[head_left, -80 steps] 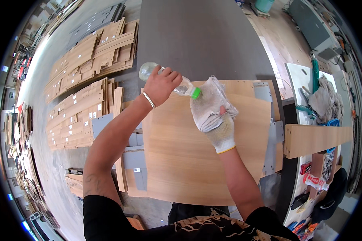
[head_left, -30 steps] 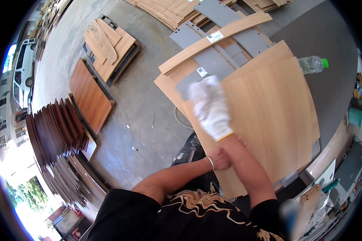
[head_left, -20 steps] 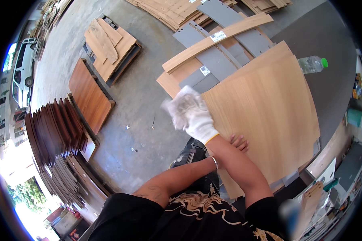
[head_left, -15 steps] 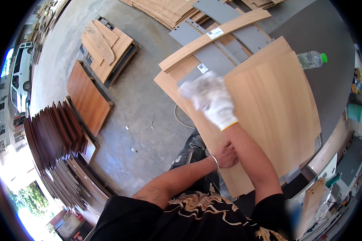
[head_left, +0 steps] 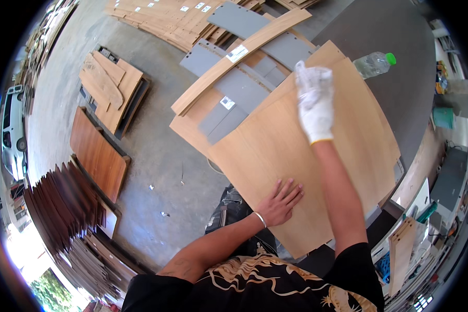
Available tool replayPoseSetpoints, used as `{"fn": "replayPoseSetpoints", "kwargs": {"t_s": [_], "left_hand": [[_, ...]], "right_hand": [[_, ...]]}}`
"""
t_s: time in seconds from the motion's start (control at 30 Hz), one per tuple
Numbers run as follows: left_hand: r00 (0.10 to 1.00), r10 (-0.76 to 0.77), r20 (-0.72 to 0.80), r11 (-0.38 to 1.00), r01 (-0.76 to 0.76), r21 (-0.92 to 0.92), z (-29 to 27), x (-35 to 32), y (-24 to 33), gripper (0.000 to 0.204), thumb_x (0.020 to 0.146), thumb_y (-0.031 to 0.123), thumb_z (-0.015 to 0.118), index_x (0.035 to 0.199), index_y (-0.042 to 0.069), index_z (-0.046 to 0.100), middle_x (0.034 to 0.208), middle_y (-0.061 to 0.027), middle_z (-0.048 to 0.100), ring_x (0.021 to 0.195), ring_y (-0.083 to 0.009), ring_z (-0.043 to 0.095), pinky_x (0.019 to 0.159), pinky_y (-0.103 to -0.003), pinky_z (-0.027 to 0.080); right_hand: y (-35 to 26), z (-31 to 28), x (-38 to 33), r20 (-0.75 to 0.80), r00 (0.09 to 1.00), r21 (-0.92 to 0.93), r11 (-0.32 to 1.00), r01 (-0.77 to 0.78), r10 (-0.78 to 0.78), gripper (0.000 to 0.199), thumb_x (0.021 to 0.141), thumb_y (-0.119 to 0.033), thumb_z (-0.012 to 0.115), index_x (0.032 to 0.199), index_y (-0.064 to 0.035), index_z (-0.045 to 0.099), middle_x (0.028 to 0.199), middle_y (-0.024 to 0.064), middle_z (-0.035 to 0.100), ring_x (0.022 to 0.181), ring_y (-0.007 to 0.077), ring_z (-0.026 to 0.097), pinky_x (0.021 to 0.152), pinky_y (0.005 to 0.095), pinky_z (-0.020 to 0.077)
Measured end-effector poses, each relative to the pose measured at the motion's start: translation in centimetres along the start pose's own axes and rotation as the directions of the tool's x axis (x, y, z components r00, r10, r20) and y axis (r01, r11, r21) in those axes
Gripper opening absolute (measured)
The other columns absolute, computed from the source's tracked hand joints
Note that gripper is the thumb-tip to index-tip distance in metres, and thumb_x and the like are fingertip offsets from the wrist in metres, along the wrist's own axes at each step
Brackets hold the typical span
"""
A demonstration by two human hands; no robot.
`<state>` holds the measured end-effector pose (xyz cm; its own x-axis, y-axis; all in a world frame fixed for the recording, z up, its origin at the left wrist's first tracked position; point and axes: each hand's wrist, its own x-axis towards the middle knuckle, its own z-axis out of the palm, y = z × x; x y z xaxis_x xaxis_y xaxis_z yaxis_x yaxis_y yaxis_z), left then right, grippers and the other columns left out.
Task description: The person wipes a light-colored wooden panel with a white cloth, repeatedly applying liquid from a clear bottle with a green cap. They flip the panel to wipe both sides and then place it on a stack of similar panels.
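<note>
A large light wood-grain panel (head_left: 275, 151) lies on top of a stack in front of me. My bare left hand (head_left: 280, 204), with a bracelet at the wrist, rests flat near its close edge with fingers spread. On the panel's far part is my right hand (head_left: 315, 104), in a white knit glove with a yellow cuff. Its fingers are smeared by motion, so whether a cloth is in them cannot be told. Beyond the panel's left part lie grey boards (head_left: 231, 86) and a narrow wood strip (head_left: 244, 49) with a white label.
A clear bottle with a green cap (head_left: 374, 65) lies on the dark table surface (head_left: 395, 31) at right. Across the floor to the left are stacked wood pieces (head_left: 109, 88), a reddish-brown panel (head_left: 96, 153) and a row of dark brown boards (head_left: 62, 203).
My gloved right hand has moved right across the panel, away from the grey boards. My left hand has come out from beside the right forearm and spread its fingers on the panel. The view has shifted.
</note>
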<state>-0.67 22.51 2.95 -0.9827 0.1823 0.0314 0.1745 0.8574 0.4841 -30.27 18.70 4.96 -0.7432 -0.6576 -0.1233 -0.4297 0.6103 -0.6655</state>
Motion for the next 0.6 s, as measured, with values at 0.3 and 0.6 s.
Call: {"fn": "replayPoseSetpoints", "kwargs": {"t_s": [0.3, 0.6], "left_hand": [[0.994, -0.016, 0.110, 1.000, 0.014, 0.019, 0.5, -0.4, 0.2, 0.074, 0.093, 0.040, 0.060, 0.160, 0.013, 0.044, 0.167, -0.0084, 0.040, 0.160, -0.0372, 0.026, 0.129, -0.061, 0.014], [0.994, -0.017, 0.107, 1.000, 0.015, 0.019, 0.5, -0.3, 0.1, 0.071, 0.095, 0.038, 0.059, 0.160, 0.014, 0.045, 0.169, -0.0097, 0.038, 0.156, -0.0408, 0.034, 0.125, -0.065, 0.023]], "right_hand": [[2.4, 2.3, 0.8, -0.141, 0.989, 0.098, 0.994, 0.055, -0.040, 0.029, 0.107, -0.019, 0.053, 0.135, -0.0135, 0.056, 0.140, 0.0146, 0.056, 0.122, 0.0219, 0.057, 0.096, 0.0355, 0.0547], [4.1, -1.4, 2.0, -0.142, 0.987, 0.219, 0.970, 0.104, -0.073, 0.043, 0.100, -0.028, 0.063, 0.139, -0.0095, 0.059, 0.118, 0.0151, 0.072, 0.103, 0.0284, 0.071, 0.092, 0.0382, 0.0577]]}}
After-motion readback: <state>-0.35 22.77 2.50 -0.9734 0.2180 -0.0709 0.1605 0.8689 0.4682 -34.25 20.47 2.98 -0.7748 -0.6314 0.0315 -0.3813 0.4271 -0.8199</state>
